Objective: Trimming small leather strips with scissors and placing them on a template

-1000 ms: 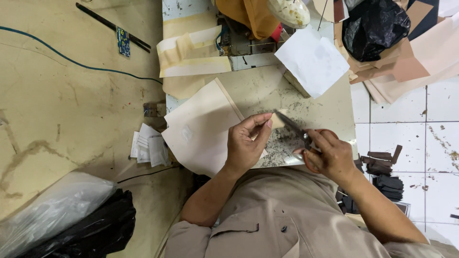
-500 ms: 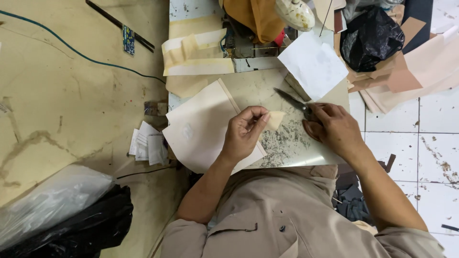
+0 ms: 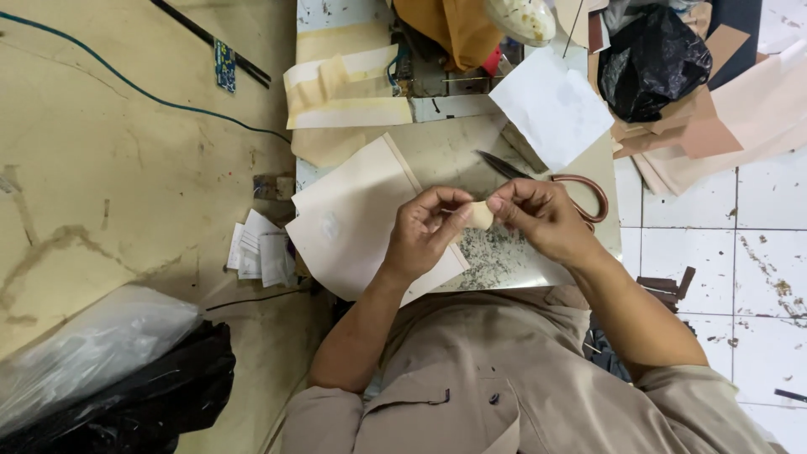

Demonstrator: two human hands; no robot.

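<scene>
Beige scrap (image 3: 480, 215), already cut small, sits pinched between left hand (image 3: 426, 233) and right hand (image 3: 538, 219). Scissors (image 3: 546, 181) lie beside the right hand, unused; the big sheet (image 3: 353, 219) looks uncut.

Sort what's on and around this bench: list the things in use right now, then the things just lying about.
In use:
- small beige piece, pinched between left hand and right hand
- scissors, beside the right hand
- large cream sheet, under the left hand

Lying about:
- white paper sheet
- black bag
- folded paper slips
- blue cable
</scene>
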